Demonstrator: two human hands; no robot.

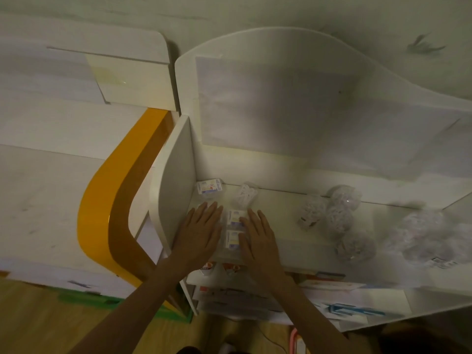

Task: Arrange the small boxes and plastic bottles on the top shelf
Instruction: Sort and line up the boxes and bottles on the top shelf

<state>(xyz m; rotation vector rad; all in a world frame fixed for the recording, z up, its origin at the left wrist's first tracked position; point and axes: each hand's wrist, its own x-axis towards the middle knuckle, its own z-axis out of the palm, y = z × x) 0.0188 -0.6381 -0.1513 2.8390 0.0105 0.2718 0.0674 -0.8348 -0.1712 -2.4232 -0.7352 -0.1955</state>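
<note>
Two small white boxes [233, 229] lie end to end near the front left of the white top shelf [281, 241]. My left hand [200, 232] lies flat with fingers together against their left side. My right hand [258, 237] lies flat against their right side, so the boxes sit between my palms. Another small box [210, 187] stands in the back left corner. A clear plastic pack [245, 194] lies just right of it. Several round clear plastic bottles [332, 215] cluster in the middle and right of the shelf.
A white side panel [176, 180] bounds the shelf on the left. An orange curved trim [107, 198] belongs to the neighbouring white unit. Lower shelves [255, 297] hold cartons and packets. Wooden floor shows below.
</note>
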